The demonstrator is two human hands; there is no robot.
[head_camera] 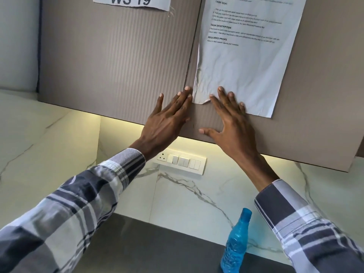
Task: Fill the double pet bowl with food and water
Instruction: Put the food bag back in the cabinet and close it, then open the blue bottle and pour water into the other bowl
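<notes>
Pressing both palms flat against the wall cabinet, I have my left hand [167, 117] on the left door [110, 62], fingers spread, with the fingertips reaching the seam between the two doors. My right hand [230, 123] lies on the right door [319, 95], thumb stretched out along its lower edge and fingers splayed upward so that they overlap the bottom of the instruction sheet [242, 62] taped there. Neither hand has hold of anything; both are open and simply lie on the door faces. Both doors look closed, their edges meeting in a thin dark line.

A second sheet [132, 1] marked "WS 19" hangs at the top of the left door. Under the cabinet a strip of warm light falls on the marble backsplash [177, 196], where a white switch panel [182, 161] sits just below my wrists. My plaid sleeves [74, 209] fill the lower corners of the head view.

Down on the dark countertop [149, 247] a blue water bottle [235, 243] stands upright with its cap on, beside my right forearm and well below both hands. The double pet bowl and the food are nowhere in view, so I cannot tell where they are.
</notes>
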